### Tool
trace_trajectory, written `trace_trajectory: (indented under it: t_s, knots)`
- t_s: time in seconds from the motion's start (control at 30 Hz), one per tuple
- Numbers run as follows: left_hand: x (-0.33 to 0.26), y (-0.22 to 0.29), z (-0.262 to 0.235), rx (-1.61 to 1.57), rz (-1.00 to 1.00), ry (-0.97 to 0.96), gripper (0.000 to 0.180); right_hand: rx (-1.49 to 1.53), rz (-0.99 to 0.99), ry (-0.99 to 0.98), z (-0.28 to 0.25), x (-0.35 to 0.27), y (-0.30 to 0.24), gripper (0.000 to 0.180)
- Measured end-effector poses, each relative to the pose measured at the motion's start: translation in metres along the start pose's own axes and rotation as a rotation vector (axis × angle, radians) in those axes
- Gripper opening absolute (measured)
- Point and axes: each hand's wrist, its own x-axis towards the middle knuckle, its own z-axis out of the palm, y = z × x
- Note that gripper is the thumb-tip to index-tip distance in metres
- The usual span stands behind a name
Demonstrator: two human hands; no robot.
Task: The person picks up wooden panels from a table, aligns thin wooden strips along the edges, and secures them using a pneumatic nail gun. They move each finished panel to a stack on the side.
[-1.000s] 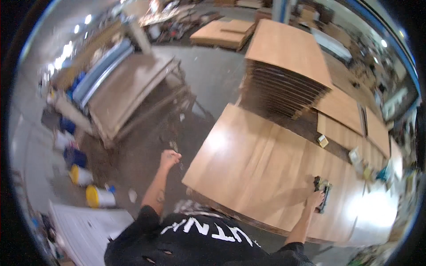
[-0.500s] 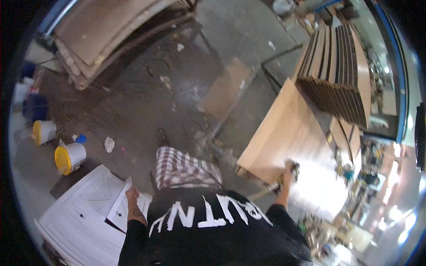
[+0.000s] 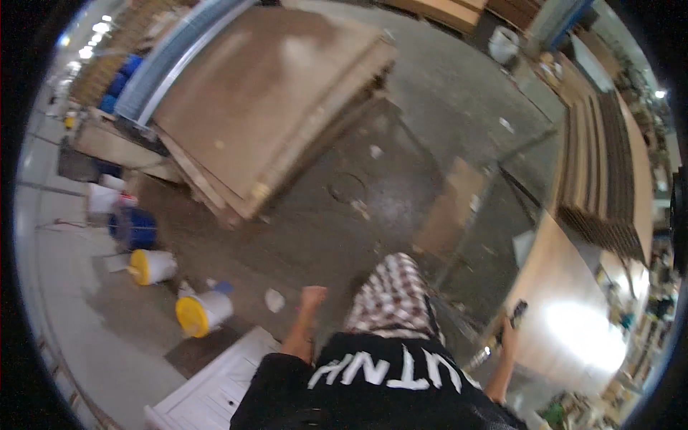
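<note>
Right hand [image 3: 509, 325] grips dark tool [image 3: 519, 310] by wood panel [image 3: 561, 269]; likely tool handling (next calls for steady grip); left hand [image 3: 312, 295] closure unclear.

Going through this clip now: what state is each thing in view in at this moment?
Left hand: nothing visible in it; finger pose unclear
Right hand: closed around the tool
Dark tool: held; contact with panel unclear
Pale wood panel: lying flat, glare on it
Near white bucket: yellow lid on
Farther white bucket: yellow lid on
Panel stack: piled in layers
Brown sheets: stacked
</note>
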Motion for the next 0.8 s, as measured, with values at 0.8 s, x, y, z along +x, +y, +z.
trace_trajectory:
  t_s: [0.8]
  knots:
    - [0.488,0.243,-0.020,0.887,0.758,0.019,0.008,0.141,-0.058,-0.198,0.107,0.348,-0.466,0.037]
